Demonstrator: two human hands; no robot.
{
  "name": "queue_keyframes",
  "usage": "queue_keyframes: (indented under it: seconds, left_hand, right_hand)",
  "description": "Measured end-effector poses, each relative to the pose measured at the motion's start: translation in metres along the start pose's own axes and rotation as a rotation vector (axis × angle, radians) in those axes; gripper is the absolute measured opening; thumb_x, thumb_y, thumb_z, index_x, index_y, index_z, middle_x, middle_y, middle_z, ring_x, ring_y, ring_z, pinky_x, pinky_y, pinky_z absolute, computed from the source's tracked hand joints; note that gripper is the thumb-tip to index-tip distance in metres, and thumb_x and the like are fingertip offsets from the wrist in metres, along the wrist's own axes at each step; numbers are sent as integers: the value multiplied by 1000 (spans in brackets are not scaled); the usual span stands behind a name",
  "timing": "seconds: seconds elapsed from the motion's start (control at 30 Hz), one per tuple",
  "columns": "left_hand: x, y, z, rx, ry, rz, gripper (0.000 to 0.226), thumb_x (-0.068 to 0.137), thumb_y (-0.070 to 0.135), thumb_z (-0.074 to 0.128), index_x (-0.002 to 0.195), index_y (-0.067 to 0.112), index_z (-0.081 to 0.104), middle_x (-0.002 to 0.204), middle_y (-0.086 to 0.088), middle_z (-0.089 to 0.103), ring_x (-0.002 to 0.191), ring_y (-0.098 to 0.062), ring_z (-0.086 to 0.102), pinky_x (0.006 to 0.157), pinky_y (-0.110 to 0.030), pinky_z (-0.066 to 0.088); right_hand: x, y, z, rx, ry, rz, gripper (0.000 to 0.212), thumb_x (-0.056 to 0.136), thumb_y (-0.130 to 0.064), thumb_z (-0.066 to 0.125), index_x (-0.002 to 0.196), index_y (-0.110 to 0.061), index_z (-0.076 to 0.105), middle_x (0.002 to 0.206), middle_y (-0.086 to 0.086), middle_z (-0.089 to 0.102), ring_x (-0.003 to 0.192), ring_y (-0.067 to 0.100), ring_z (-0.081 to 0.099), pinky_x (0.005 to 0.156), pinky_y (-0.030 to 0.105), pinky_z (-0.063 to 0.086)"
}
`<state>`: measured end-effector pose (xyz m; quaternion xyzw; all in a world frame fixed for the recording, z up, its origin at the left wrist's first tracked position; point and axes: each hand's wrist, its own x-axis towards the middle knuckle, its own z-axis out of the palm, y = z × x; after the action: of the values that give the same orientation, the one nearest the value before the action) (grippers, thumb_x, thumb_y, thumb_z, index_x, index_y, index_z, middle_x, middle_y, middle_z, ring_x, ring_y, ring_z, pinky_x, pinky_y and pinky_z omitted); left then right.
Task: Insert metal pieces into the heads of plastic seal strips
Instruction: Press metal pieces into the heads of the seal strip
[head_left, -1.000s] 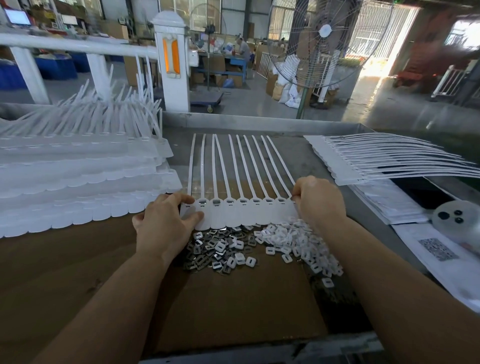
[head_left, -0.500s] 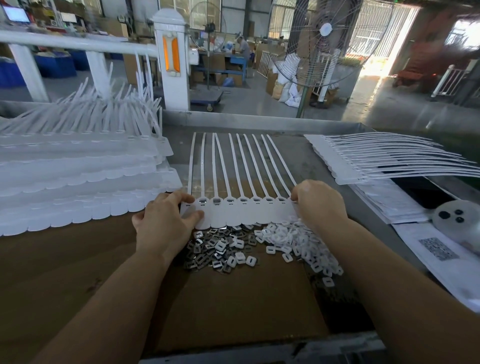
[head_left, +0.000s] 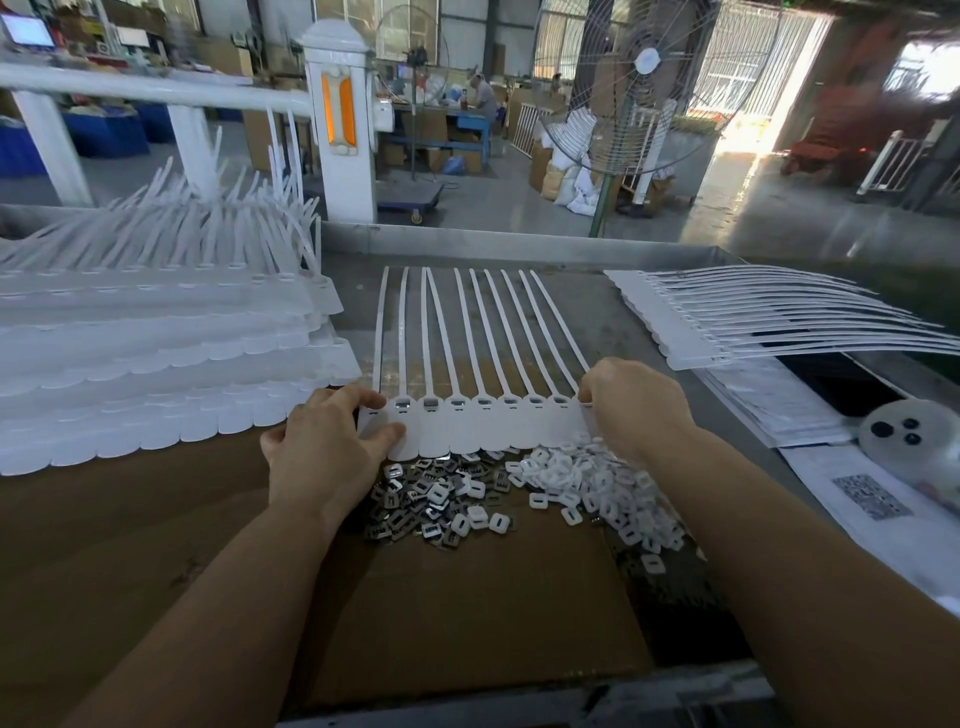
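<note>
A large wire-caged pedestal fan stands beyond the grey metal worktop; a white post with orange reflector stands left.

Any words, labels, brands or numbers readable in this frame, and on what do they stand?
No text can be read.
Paper sheet at right: a QR code, blurred, no legible characters.
Monitor at far left: lit screen, content too small to read.
Seal strips: no visible markings.

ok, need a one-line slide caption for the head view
Both hands, left hand and right hand, grip a joined row of seal strips above loose metal pieces.
</note>
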<state>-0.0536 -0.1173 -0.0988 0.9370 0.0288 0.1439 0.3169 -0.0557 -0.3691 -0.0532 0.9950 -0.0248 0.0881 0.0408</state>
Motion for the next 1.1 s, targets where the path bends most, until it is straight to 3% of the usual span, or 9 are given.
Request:
queue_keyframes:
  seconds: [0.17, 0.43, 1.1]
  left_hand:
    - [0, 1, 0, -1, -4, -5, 29, 83, 43, 65, 109, 32, 60, 113, 4, 54, 111, -21, 49, 100, -47, 25]
    - [0, 0, 0, -3, -3, 0, 29, 83, 44, 65, 110, 32, 60, 103, 9, 47, 110, -20, 49, 99, -48, 25]
    - [1, 0, -2, 2, 4, 1, 30, 84, 43, 64, 110, 31, 60, 106, 6, 51, 110, -21, 49, 98, -47, 25]
  right_hand:
    - [2, 9, 3, 252, 45, 134, 26, 87, -3, 53, 102, -17, 68, 103, 6, 67, 96, 26, 60, 83, 38, 50]
    - [-1, 3, 2, 128, 2, 45, 37, 84, 5, 49, 108, -18, 66, 110, 3, 62, 97, 24, 57, 73, 31, 42]
    - [1, 6, 2, 284, 14, 136, 31, 88, 3, 48, 100, -20, 65, 105, 4, 64, 97, 23, 57, 80, 36, 48]
